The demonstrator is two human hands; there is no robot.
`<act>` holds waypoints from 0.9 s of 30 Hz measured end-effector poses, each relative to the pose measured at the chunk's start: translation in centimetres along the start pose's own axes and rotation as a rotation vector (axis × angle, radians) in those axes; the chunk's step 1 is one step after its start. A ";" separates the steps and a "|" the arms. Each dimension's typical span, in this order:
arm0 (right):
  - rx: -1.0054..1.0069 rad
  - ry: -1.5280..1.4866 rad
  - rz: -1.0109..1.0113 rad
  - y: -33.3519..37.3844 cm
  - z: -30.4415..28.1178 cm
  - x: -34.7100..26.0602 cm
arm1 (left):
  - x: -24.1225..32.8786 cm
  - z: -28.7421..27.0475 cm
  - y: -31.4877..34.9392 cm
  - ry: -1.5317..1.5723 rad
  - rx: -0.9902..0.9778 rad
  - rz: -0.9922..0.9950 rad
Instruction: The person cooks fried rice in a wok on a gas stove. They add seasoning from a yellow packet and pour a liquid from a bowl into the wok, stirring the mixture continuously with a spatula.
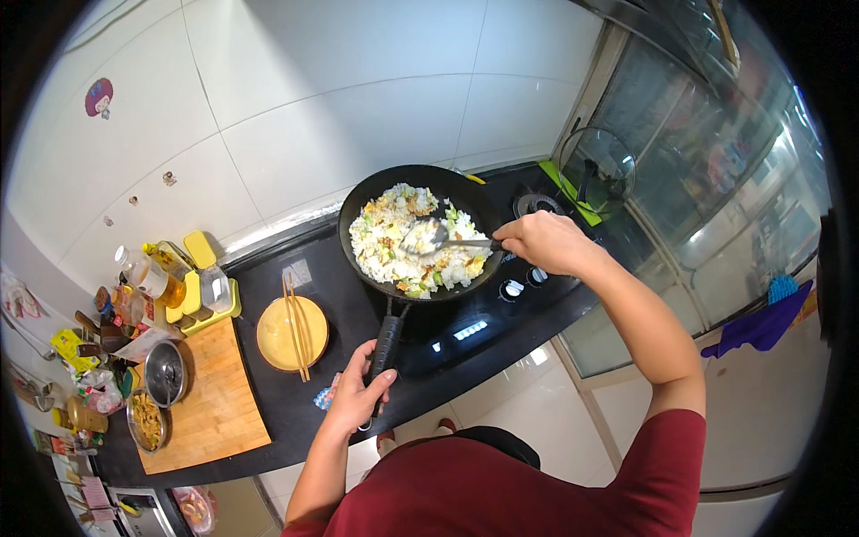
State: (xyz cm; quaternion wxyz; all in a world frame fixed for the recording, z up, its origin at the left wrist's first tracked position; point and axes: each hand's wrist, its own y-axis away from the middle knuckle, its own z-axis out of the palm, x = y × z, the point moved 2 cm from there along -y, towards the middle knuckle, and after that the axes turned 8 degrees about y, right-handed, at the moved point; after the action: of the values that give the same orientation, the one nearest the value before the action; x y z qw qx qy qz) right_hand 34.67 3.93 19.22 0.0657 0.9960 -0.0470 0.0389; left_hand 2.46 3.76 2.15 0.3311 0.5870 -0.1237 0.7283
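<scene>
While the left hand (362,391) gripped the pan handle (388,345), the right hand (546,242) held a metal turner (435,236) in the rice (379,237).
Rice sat in black pan (481,204) over hob (429,322); step judged stir-frying; next move probably called for another scoop-and-turn.

A dark red, short-sleeved cloth shirt (501,492) covers the torso, plain over the back, its right sleeve (662,452) loose and ending above the elbow. Beyond the shirt's front edge show a curved black strip of clothing (503,441) and small, partly hidden reddish-brown footwear (446,425). Left hand (361,391) and right hand (548,242) are bare.
</scene>
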 end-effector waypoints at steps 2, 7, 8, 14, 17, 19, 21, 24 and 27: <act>-0.100 0.022 -0.066 -1.1 0.8 -1.0 | -0.4 -0.2 -0.1 -0.009 -0.003 0.007; -0.191 0.048 -0.045 -5.2 2.3 -1.6 | 0.3 0.1 0.0 -0.023 -0.026 -0.030; -0.189 0.071 -0.062 -5.4 2.8 -1.1 | 0.3 0.3 0.1 -0.021 -0.027 -0.045; -0.118 0.188 0.029 -2.6 -2.9 0.6 | 0.1 -0.1 0.0 -0.020 -0.016 -0.021; -0.053 0.148 0.028 -2.4 -2.0 0.9 | -0.2 -0.2 -0.1 -0.002 -0.017 -0.009; -0.038 0.049 -0.021 -2.7 0.2 1.0 | -0.5 -0.3 -0.2 0.005 -0.017 0.016; -0.115 -0.016 -0.041 -2.7 2.8 0.5 | 0.0 -0.1 0.1 -0.033 -0.003 -0.023; -0.126 -0.020 -0.027 -3.3 4.3 -0.2 | 0.2 0.0 0.1 -0.040 -0.009 -0.037; -0.048 0.128 -0.070 -4.0 5.0 -2.2 | 0.4 -0.1 0.1 -0.056 -0.008 -0.035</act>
State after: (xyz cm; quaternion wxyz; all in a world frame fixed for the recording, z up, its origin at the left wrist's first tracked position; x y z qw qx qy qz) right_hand 33.27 7.44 13.62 0.0939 0.9906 -0.0089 0.0988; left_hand 2.32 3.86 2.54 0.3426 0.6080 -0.1258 0.7051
